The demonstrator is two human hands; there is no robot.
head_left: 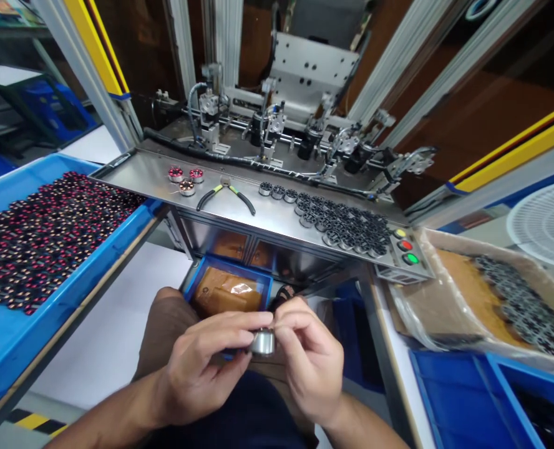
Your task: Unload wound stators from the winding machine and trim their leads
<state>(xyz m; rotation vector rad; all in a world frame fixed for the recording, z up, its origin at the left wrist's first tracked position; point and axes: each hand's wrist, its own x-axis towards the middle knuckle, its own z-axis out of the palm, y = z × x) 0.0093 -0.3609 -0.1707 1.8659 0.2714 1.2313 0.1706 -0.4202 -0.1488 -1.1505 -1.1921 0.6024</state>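
Above my lap, my left hand (211,358) grips a round, silver-sided motor stator (263,343) between thumb and fingers. Pressed to its right side and upper edge are the fingertips of my right hand (309,355), closed in a pinch. Whatever lies between those right fingertips is too small to make out. Beyond the hands, on a metal shelf, lies a pair of pliers (226,192) with green and black handles, spread apart. Left of the pliers sit wound stators (187,186) with red and copper coils. To the right, several dark-topped stators (342,224) stand in rows.
A blue tray (75,274) full of wound stators is at left. Behind the metal shelf (141,168) stands a machine with fixtures (272,128). Coloured push buttons (405,246) sit at the shelf's right end, beside a lined box (455,299) of stators. Below is a blue bin (266,290).
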